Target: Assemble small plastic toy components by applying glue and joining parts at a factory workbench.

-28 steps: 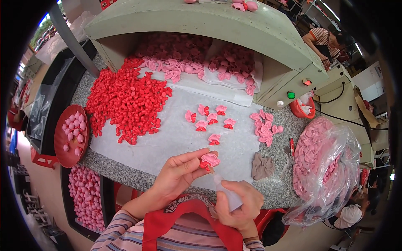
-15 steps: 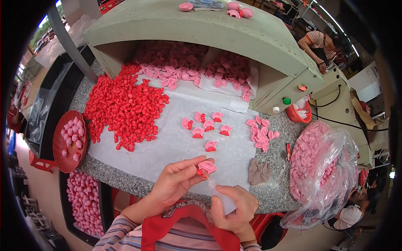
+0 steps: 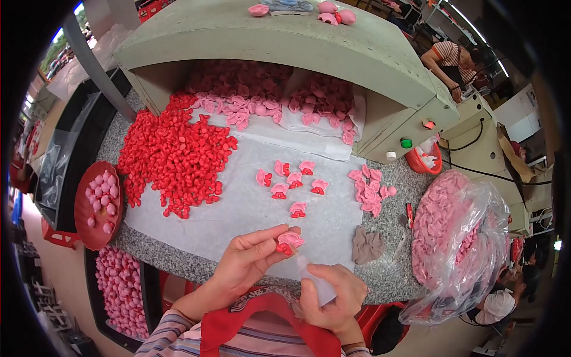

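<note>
Between the fingertips of my left hand [image 3: 253, 256] is a small pink and red plastic figure piece [image 3: 289, 241], its red part turned toward me. My right hand [image 3: 336, 294] is wrapped round a whitish squeeze bottle [image 3: 318, 284], whose thin nozzle points up at the red part, touching it or very close. Farther off on the white sheet [image 3: 238, 202] lie several joined pink-and-red pieces [image 3: 294, 179]. A large heap of small red parts [image 3: 178, 157] is to their left. To their right sits a small cluster of loose pink parts [image 3: 370, 189].
A pale green metal housing [image 3: 279, 44] with pink parts [image 3: 238, 107] in its opening stands behind the sheet. On the left are a red bowl [image 3: 83, 205] and a black crate [image 3: 147, 285]. A plastic bag of pink parts [image 3: 443, 229] and a grey cloth [image 3: 367, 245] lie at right.
My left hand has turned the held piece slightly, so more of its red part shows. The bottle's nozzle and the piece are now closer together.
</note>
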Tool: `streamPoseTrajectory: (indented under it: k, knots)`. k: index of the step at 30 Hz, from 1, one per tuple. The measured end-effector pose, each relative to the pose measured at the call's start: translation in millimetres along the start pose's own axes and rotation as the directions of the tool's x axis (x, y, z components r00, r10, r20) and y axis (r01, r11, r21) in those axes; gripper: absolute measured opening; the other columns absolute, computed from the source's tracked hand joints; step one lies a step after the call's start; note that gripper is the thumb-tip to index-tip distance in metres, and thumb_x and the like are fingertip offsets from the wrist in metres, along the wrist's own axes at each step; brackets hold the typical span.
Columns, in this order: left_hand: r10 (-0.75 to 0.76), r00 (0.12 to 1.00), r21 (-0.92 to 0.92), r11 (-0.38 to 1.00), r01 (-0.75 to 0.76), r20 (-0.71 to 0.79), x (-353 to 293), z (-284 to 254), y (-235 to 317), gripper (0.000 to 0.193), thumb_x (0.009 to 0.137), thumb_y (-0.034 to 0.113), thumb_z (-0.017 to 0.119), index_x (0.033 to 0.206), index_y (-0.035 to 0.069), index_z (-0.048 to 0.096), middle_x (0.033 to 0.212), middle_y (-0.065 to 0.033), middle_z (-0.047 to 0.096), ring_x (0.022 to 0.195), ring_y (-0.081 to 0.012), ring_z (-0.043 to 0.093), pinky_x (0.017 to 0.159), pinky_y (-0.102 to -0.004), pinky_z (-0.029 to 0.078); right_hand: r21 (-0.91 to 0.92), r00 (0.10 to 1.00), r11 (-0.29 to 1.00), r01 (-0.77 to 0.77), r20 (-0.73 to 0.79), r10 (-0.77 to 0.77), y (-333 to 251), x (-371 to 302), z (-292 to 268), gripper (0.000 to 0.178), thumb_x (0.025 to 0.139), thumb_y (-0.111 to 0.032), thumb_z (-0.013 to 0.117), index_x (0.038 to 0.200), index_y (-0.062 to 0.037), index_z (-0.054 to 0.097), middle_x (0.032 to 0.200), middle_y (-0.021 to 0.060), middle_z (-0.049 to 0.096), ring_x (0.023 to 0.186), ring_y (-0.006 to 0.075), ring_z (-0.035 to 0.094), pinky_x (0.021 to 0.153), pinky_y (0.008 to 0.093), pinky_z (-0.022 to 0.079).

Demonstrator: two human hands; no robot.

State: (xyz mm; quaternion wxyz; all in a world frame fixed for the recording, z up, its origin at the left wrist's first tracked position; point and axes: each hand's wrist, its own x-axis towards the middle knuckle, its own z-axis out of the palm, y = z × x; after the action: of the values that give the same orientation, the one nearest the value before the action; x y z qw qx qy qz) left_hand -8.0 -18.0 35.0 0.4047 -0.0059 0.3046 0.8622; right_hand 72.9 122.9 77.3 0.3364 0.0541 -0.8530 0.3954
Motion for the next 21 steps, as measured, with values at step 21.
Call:
streamPoseTrajectory:
  k: [21]
  knots:
    - [0.035,0.999,-0.013,0.999,-0.035,-0.008,-2.6,-2.5,1.7,0.033,0.086,0.006,0.049,0.118,-0.003,0.047,0.124,-0.0204,0.044,0.112,-0.0232,0.047,0.094,-0.0336,0.041,-0.022,0.979,0.979,-0.204,-0.012,0.204,-3.9,-3.3,-10.2,0.017,0.064,-0.004,0.062,0.08,-0.0007,0.059,0.067,0.012,0.061,0.055,0.0227,0.059,0.052,0.0281,0.046]
